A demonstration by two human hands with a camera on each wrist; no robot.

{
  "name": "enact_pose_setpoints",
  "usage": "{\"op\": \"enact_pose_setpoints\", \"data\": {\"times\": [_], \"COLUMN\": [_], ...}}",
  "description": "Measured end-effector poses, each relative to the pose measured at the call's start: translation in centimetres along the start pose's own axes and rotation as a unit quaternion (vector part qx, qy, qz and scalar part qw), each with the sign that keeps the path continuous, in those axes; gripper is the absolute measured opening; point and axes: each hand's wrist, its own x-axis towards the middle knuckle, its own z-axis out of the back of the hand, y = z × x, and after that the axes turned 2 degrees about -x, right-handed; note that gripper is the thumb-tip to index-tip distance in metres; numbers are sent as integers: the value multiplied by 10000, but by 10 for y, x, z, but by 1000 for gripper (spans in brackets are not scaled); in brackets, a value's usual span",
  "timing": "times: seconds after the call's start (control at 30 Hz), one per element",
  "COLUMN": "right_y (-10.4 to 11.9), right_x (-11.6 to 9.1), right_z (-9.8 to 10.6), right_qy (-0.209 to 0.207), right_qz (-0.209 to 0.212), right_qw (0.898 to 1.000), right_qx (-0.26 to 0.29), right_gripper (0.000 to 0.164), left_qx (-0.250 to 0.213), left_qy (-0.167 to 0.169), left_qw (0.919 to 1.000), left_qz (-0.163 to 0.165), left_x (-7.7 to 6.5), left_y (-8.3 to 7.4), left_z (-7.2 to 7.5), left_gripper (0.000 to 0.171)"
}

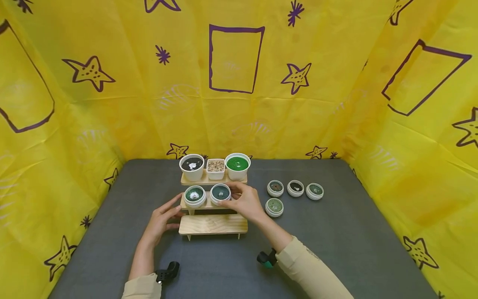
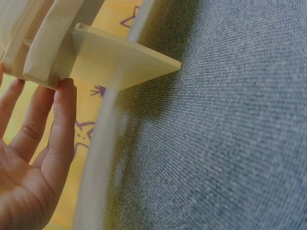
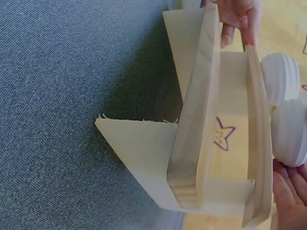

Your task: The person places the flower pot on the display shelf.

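Observation:
A three-step wooden stand (image 1: 213,224) sits on the grey table. My right hand (image 1: 240,200) curls round a small white jar (image 1: 220,192) on the middle step, next to a second small jar (image 1: 194,195). My left hand (image 1: 164,214) touches the left end of that step with straight fingers (image 2: 62,120). In the right wrist view both jars (image 3: 288,129) show from the side on the stand (image 3: 201,120), with my right palm (image 3: 288,191) against the nearer one.
The top step holds a cup with dark contents (image 1: 192,167), a square tub of grains (image 1: 215,168) and a cup of green (image 1: 237,166). Several more small jars (image 1: 295,188) stand on the table (image 1: 336,241) to the right. Yellow patterned cloth walls three sides.

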Motion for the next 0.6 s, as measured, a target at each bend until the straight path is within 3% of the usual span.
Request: {"op": "enact_pose_setpoints", "data": {"times": [0.6], "right_y": [0], "right_x": [0], "right_z": [-7], "right_qy": [-88], "right_qz": [49], "right_qw": [9997], "right_qx": [-233], "right_gripper": [50], "left_qx": [75], "left_qy": [6], "left_qw": [10000], "left_qz": [12], "left_x": [0], "left_y": [-1], "left_z": [1], "left_gripper": [55]}}
